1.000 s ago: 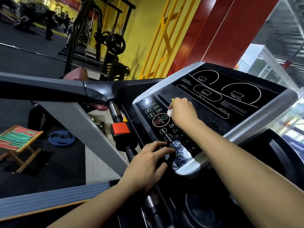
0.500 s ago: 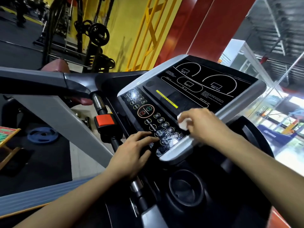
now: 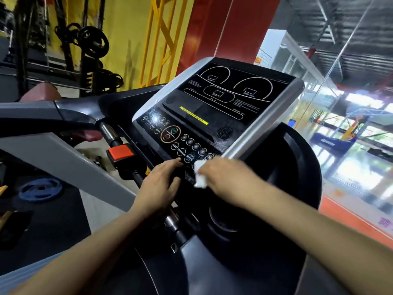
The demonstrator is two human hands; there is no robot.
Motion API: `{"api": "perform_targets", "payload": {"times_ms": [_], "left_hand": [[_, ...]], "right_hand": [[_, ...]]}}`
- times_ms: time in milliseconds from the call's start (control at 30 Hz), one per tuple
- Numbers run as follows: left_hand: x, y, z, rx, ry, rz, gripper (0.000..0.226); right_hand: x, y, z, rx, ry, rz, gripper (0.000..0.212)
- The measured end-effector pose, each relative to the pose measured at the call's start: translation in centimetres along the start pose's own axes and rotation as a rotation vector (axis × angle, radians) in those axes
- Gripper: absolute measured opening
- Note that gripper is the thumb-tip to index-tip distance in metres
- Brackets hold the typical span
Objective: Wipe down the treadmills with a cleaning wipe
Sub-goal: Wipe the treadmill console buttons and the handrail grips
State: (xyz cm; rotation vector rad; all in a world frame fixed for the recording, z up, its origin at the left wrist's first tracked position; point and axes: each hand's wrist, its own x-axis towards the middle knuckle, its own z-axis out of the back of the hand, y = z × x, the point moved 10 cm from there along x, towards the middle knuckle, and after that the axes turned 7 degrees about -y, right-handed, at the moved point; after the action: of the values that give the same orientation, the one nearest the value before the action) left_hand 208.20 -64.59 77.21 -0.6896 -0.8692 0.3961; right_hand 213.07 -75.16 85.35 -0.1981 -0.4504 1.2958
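Observation:
The treadmill console (image 3: 214, 107) is a black tilted panel with a silver frame, a yellow strip and rows of round buttons. My right hand (image 3: 229, 177) grips a white cleaning wipe (image 3: 200, 174) at the console's near lower edge, below the button rows. My left hand (image 3: 158, 184) rests beside it on the lower left corner of the console, fingers stretched toward the "PROGRAM" button. Wet streaks shine on the button area.
A grey and black handrail (image 3: 63, 116) with a red safety clip (image 3: 120, 152) runs off to the left. A round cup holder (image 3: 221, 218) sits below the console. A blue weight plate (image 3: 40, 189) lies on the floor at left. A glass wall (image 3: 350, 145) stands at right.
My right hand has drawn the wipe down the console, from the upper buttons to the near lower edge. My left hand has stayed on the lower left corner. The camera turned rightward.

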Motion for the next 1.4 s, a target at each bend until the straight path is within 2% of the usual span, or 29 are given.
{"api": "perform_targets", "payload": {"times_ms": [33, 100, 167, 200, 267, 333, 367, 433, 533, 600, 667, 767, 833, 900, 1000, 1067, 1133, 1300, 1400], "left_hand": [[0.0, 0.1, 0.0, 0.004, 0.005, -0.001, 0.056], [-0.1, 0.0, 0.0, 0.013, 0.015, -0.001, 0.053], [-0.1, -0.2, 0.0, 0.078, 0.025, -0.031, 0.054], [-0.1, -0.4, -0.1, 0.146, 0.033, -0.062, 0.053], [0.1, -1.1, -0.4, 0.276, 0.045, -0.127, 0.047], [0.3, -1.8, -0.4, 0.321, 0.031, -0.176, 0.043], [0.4, -2.4, -0.5, 0.31, 0.031, -0.204, 0.046], [0.4, -4.2, -1.0, 0.268, 0.051, -0.272, 0.049], [0.2, -7.4, -1.9, 0.228, 0.065, -0.357, 0.047], [0.1, -9.2, -2.5, 0.213, 0.071, -0.4, 0.049], [0.1, -10.3, -3.2, 0.192, 0.089, -0.409, 0.053], [-0.1, -11.0, -3.6, 0.169, 0.101, -0.389, 0.057], [-0.1, -11.1, -3.5, 0.171, 0.075, -0.375, 0.059], [0.1, -11.1, -3.4, 0.182, 0.038, -0.349, 0.056], [0.8, -11.3, -3.5, 0.245, -0.012, -0.301, 0.042], [1.6, -11.7, -3.9, 0.299, -0.042, -0.285, 0.036], [2.3, -12.6, -4.4, 0.346, -0.069, -0.298, 0.04], [3.1, -15.7, -5.9, 0.34, -0.141, -0.348, 0.049], [2.9, -15.5, -6.4, 0.319, -0.172, -0.296, 0.053]], "right_hand": [[0.2, -2.9, 0.8, -0.046, -0.022, -0.085, 0.022], [0.1, -7.4, 3.6, -0.164, -0.166, -0.208, 0.022], [-0.2, -7.3, 4.5, -0.261, -0.28, -0.208, 0.017], [-0.3, -6.0, 4.0, -0.251, -0.281, -0.191, 0.015], [-0.8, -2.4, 1.2, -0.176, -0.164, -0.078, 0.021], [-2.0, 0.9, -0.9, -0.092, -0.091, 0.102, 0.035], [-2.4, 0.9, -0.4, -0.064, -0.102, 0.128, 0.036], [-2.2, -2.9, 2.3, -0.065, -0.155, 0.017, 0.028], [-0.6, -12.3, 6.7, -0.137, -0.259, -0.289, 0.029], [0.2, -14.7, 8.2, -0.172, -0.327, -0.359, 0.029], [0.6, -12.8, 6.6, -0.174, -0.264, -0.321, 0.028], [-0.7, -6.4, 3.5, -0.115, -0.196, -0.038, 0.039], [-1.1, -6.4, 3.4, -0.09, -0.149, 0.062, 0.039], [-0.4, -10.0, 5.2, -0.085, -0.182, 0.0, 0.03], [0.9, -18.7, 8.9, -0.116, -0.292, -0.191, 0.024], [1.5, -23.5, 10.5, -0.108, -0.357, -0.267, 0.025], [2.0, -26.8, 11.5, -0.102, -0.395, -0.294, 0.029], [2.3, -31.5, 12.4, -0.011, -0.462, -0.374, 0.025], [1.7, -29.9, 10.9, 0.112, -0.51, -0.331, 0.023]]}}
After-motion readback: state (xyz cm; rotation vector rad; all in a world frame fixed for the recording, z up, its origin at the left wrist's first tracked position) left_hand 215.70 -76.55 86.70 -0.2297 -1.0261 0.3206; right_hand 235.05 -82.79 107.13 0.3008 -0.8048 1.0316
